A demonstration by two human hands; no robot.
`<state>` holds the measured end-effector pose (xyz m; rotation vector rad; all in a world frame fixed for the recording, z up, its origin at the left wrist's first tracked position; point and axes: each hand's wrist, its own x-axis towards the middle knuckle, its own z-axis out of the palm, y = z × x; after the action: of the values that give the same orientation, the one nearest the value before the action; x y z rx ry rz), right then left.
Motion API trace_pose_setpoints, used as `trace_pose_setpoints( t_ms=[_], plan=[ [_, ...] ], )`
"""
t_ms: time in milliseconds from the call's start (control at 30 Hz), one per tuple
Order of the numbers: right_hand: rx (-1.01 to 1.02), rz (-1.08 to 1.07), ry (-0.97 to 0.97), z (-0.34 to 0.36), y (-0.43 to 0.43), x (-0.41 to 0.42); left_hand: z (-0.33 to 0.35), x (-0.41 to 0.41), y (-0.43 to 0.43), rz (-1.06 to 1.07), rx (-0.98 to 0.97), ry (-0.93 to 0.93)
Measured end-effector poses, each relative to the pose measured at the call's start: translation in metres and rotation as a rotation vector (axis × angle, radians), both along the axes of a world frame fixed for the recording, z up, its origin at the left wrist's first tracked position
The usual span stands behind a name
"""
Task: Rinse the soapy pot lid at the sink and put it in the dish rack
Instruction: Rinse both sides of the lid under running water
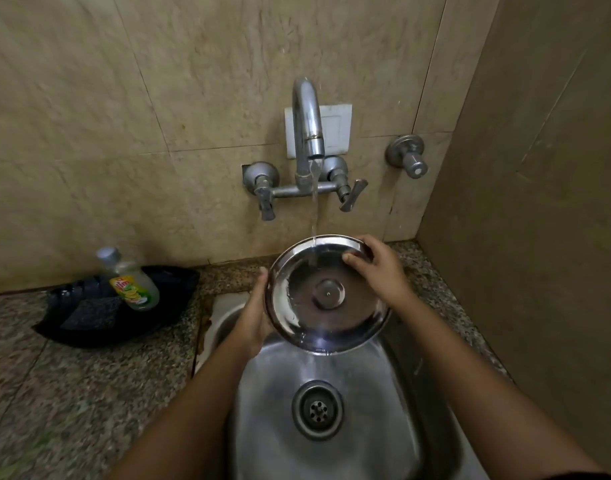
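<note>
Two hands (259, 317) gripping pot lid (328, 296) under tap (309, 126), soap bottle (130, 278) left

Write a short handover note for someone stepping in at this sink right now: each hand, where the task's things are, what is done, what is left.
Left hand: grips the left rim of the round shiny steel pot lid.
Right hand: grips its upper right rim.
The lid is held tilted over the steel sink; water from the curved chrome tap hits its top edge and runs off the bottom.
Done: rinsing has started; no suds visible.
Left: finish rinsing, then place the lid in the dish rack, which is not in view.
</note>
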<state>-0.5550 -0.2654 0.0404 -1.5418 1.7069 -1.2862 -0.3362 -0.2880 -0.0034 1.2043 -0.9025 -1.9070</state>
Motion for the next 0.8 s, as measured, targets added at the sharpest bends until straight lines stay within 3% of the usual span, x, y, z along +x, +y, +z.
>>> trace_pose_setpoints(
  t_ms=[100,167,267,333,400,467,667,800],
  plan=[
    [0.183,-0.029,-0.176,-0.01,-0.008,-0.003,0.001,0.005,0.004,0.004,-0.194,-0.119],
    [0.206,-0.089,-0.118,-0.017,-0.011,0.001,0.003,0.003,0.006,0.072,-0.283,-0.182],
    [0.062,-0.078,0.285,-0.012,-0.016,0.016,0.011,-0.003,0.01,0.082,-0.463,-0.304],
    [-0.072,0.148,0.566,-0.001,-0.021,0.037,0.014,-0.01,0.014,0.033,-0.57,-0.353],
    [-0.132,0.404,0.732,0.006,-0.025,0.054,0.013,-0.014,0.018,0.029,-0.606,-0.353],
    [-0.172,0.416,0.784,0.006,-0.027,0.055,0.009,-0.01,0.019,0.084,-0.566,-0.324],
    [-0.148,-0.108,0.536,-0.028,-0.021,0.019,0.005,0.008,0.011,0.328,-0.391,-0.235],
    [-0.075,-0.175,0.327,-0.051,-0.002,0.007,-0.007,0.024,-0.004,0.446,-0.277,-0.203]
  ],
)
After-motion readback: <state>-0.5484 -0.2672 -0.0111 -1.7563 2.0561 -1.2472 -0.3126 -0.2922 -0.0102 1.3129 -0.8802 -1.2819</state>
